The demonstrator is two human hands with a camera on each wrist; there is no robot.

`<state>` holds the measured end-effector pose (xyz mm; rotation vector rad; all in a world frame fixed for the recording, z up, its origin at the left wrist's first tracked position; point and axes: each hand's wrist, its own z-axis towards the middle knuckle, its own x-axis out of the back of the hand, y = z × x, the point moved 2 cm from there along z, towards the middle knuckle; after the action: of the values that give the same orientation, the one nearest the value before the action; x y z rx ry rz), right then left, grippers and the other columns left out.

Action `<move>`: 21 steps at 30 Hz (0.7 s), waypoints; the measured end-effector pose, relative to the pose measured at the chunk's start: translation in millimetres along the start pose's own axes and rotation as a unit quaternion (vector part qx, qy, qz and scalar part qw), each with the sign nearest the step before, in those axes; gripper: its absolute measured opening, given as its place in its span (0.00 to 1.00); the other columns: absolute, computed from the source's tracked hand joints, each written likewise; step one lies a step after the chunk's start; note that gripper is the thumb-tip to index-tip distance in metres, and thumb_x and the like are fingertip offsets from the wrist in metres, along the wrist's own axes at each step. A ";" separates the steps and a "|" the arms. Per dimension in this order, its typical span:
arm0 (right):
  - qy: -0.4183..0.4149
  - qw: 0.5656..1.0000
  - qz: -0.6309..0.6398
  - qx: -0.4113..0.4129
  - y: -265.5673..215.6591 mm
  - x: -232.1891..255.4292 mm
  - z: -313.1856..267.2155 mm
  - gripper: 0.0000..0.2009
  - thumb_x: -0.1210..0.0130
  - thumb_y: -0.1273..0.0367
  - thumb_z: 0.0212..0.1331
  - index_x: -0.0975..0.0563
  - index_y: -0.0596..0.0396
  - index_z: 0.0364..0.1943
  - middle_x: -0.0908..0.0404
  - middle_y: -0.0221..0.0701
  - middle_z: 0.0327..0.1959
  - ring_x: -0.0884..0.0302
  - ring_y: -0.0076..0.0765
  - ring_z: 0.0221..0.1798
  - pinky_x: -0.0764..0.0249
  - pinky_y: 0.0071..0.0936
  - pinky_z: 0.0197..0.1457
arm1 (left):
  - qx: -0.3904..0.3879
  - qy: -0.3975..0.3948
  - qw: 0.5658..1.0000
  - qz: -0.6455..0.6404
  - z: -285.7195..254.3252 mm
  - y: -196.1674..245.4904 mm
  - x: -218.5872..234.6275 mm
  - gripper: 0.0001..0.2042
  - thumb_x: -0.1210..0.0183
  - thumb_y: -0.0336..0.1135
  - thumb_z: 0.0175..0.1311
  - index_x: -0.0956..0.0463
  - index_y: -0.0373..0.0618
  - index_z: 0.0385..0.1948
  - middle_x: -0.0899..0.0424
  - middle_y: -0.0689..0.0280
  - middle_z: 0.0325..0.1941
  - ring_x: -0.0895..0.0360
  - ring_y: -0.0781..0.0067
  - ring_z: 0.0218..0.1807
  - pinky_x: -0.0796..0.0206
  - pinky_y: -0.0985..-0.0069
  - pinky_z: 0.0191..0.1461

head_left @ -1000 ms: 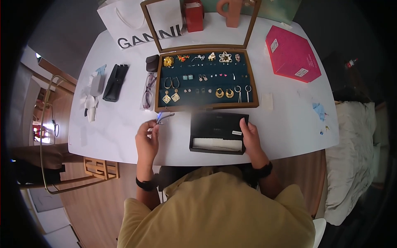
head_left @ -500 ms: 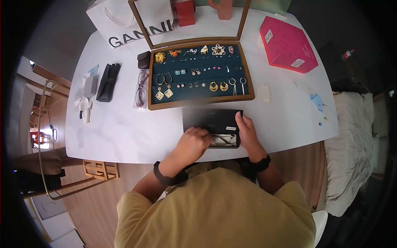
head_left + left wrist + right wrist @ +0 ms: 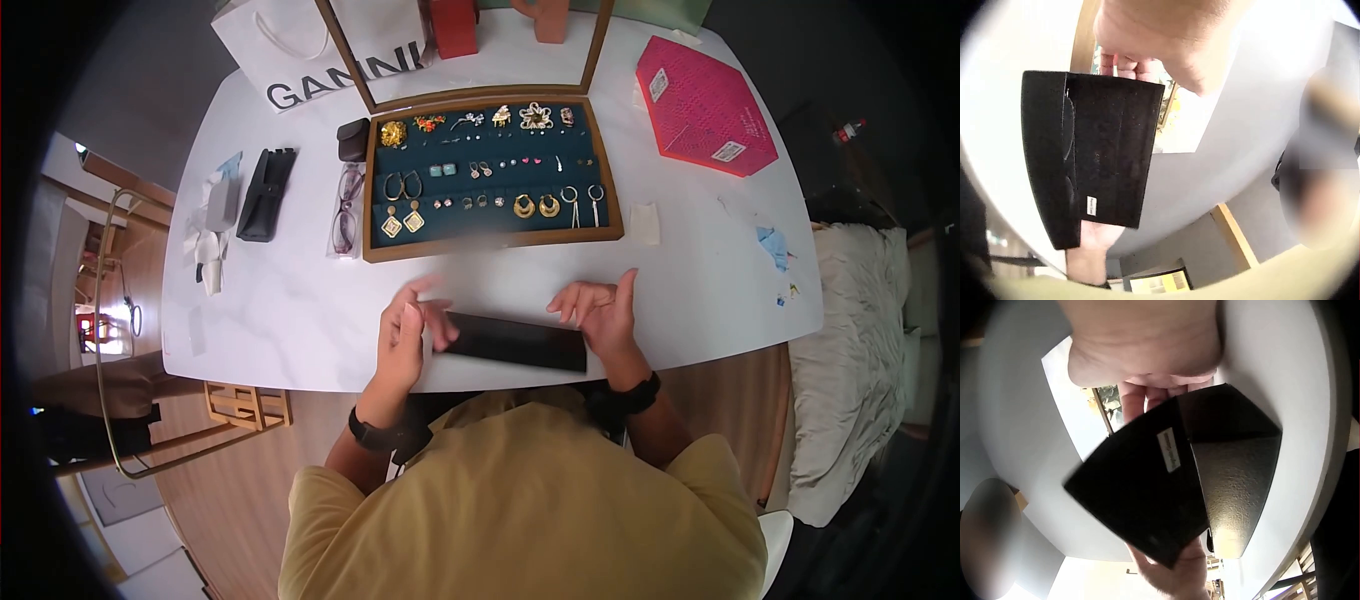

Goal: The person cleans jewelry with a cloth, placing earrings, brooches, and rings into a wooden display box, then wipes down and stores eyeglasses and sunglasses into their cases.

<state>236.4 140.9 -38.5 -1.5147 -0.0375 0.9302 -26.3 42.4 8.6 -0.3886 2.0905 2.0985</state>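
Observation:
A black glasses case (image 3: 515, 342) lies near the table's front edge between both hands. Its lid looks folded down in the head view; in the wrist views the lid (image 3: 1113, 147), with a small white label, stands partly raised. Dark curved lens edges (image 3: 1069, 128) show in the gap of the case. At the case's left end is my left hand (image 3: 405, 330), fingers loosely bent and blurred. My right hand (image 3: 608, 318) is by the right end, thumb raised and fingers relaxed. Fingers (image 3: 1134, 400) of the right hand reach behind the lid in the right wrist view.
A wooden jewellery display box (image 3: 500, 240) with earrings and brooches stands behind the case, its glass lid up. Bagged eyeglasses (image 3: 346, 215), a black folding case (image 3: 265, 195) and wrappers (image 3: 207, 248) lie left. At right are a pink box (image 3: 705, 108) and blue scrap (image 3: 773, 247).
My left hand has brought the eyeglasses from the left into the case and drawn back from its inside. The lid has swung down over the case, and my right hand has loosened from the lid's edge.

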 end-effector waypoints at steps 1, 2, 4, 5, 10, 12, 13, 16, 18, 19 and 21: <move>-0.005 1.000 0.002 0.004 3.0 2.5 0.4 0.46 0.95 0.40 0.66 0.28 0.58 0.16 0.24 0.38 0.22 0.24 0.45 0.38 0.31 0.36 0.52 | 0.035 -0.042 0.998 -0.005 -3.8 -4.6 10.4 0.22 0.39 0.40 0.64 0.29 0.35 0.55 0.18 0.65 0.31 0.23 0.75 0.38 0.36 0.69 0.56; -0.011 1.000 0.004 0.010 4.7 3.4 0.7 0.45 0.95 0.40 0.66 0.28 0.57 0.15 0.24 0.38 0.22 0.24 0.44 0.37 0.31 0.36 0.52 | 0.047 -0.025 0.998 0.045 -8.1 -4.4 4.7 0.21 0.37 0.40 0.61 0.26 0.36 0.51 0.18 0.65 0.33 0.23 0.73 0.39 0.36 0.69 0.57; 0.025 1.000 -0.001 -0.009 -0.8 -3.7 0.7 0.44 0.94 0.41 0.68 0.29 0.56 0.15 0.25 0.39 0.22 0.24 0.44 0.37 0.31 0.36 0.52 | -0.023 -0.058 0.974 0.220 -8.6 5.9 -13.2 0.22 0.32 0.41 0.54 0.23 0.39 0.48 0.18 0.63 0.38 0.23 0.68 0.44 0.38 0.67 0.59; 0.032 0.999 -0.005 -0.014 -2.4 -4.3 1.1 0.43 0.93 0.41 0.68 0.30 0.56 0.15 0.25 0.39 0.22 0.24 0.44 0.37 0.31 0.36 0.52 | -0.106 -0.104 0.929 0.340 -2.9 16.1 -22.8 0.24 0.30 0.41 0.51 0.23 0.41 0.49 0.19 0.62 0.41 0.24 0.64 0.47 0.39 0.66 0.59; 0.058 0.998 0.015 -0.038 2.2 -1.8 1.9 0.42 0.89 0.42 0.69 0.29 0.58 0.18 0.25 0.40 0.23 0.25 0.43 0.36 0.31 0.36 0.51 | -0.180 -0.133 0.791 0.570 -4.1 -1.1 -29.4 0.33 0.25 0.45 0.38 0.26 0.45 0.50 0.25 0.58 0.56 0.31 0.52 0.61 0.41 0.59 0.64; 0.059 0.997 0.015 -0.042 2.5 -1.6 1.6 0.41 0.88 0.42 0.69 0.29 0.59 0.18 0.25 0.40 0.23 0.25 0.43 0.36 0.31 0.36 0.50 | -0.189 -0.150 0.776 0.583 -8.1 -4.3 -24.5 0.30 0.27 0.46 0.41 0.26 0.44 0.47 0.24 0.58 0.54 0.28 0.52 0.58 0.38 0.59 0.61; 0.062 0.997 0.011 -0.045 2.1 -1.5 0.8 0.41 0.87 0.42 0.70 0.28 0.59 0.18 0.24 0.40 0.23 0.25 0.43 0.36 0.31 0.36 0.50 | -0.182 -0.160 0.782 0.574 -12.0 -10.6 -20.7 0.29 0.28 0.46 0.41 0.27 0.43 0.46 0.24 0.59 0.54 0.28 0.51 0.56 0.37 0.60 0.60; 0.062 0.997 0.010 -0.050 6.0 2.3 1.0 0.40 0.85 0.43 0.71 0.28 0.59 0.18 0.24 0.41 0.23 0.25 0.43 0.35 0.31 0.36 0.50 | -0.252 -0.148 0.746 0.598 -17.9 -5.9 -9.1 0.28 0.27 0.42 0.41 0.29 0.41 0.44 0.22 0.58 0.51 0.25 0.51 0.51 0.33 0.60 0.55; 0.077 0.996 -0.005 -0.047 3.1 -2.5 2.7 0.39 0.85 0.44 0.71 0.29 0.57 0.17 0.25 0.41 0.21 0.26 0.44 0.33 0.30 0.37 0.47 | -0.293 -0.105 0.719 0.622 -17.7 -0.2 17.3 0.29 0.27 0.41 0.39 0.29 0.40 0.44 0.21 0.56 0.50 0.24 0.52 0.50 0.32 0.60 0.54; 0.086 0.995 -0.013 -0.047 1.9 -4.2 2.6 0.39 0.84 0.45 0.71 0.29 0.56 0.16 0.26 0.42 0.19 0.26 0.45 0.31 0.30 0.37 0.46 | -0.353 0.000 0.735 0.578 -14.0 10.5 32.7 0.28 0.26 0.37 0.40 0.29 0.38 0.45 0.21 0.54 0.47 0.23 0.54 0.48 0.30 0.62 0.52; 0.084 0.995 -0.014 -0.049 2.0 -4.9 1.9 0.39 0.84 0.45 0.72 0.29 0.56 0.16 0.26 0.42 0.19 0.26 0.45 0.31 0.30 0.37 0.46 | -0.274 0.243 0.743 0.560 1.9 30.5 65.3 0.24 0.28 0.34 0.48 0.28 0.37 0.46 0.20 0.54 0.43 0.21 0.56 0.44 0.29 0.67 0.48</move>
<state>231.0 139.5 -37.4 -1.6746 0.0186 0.7858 -97.6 39.1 19.0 0.5242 2.1281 3.6807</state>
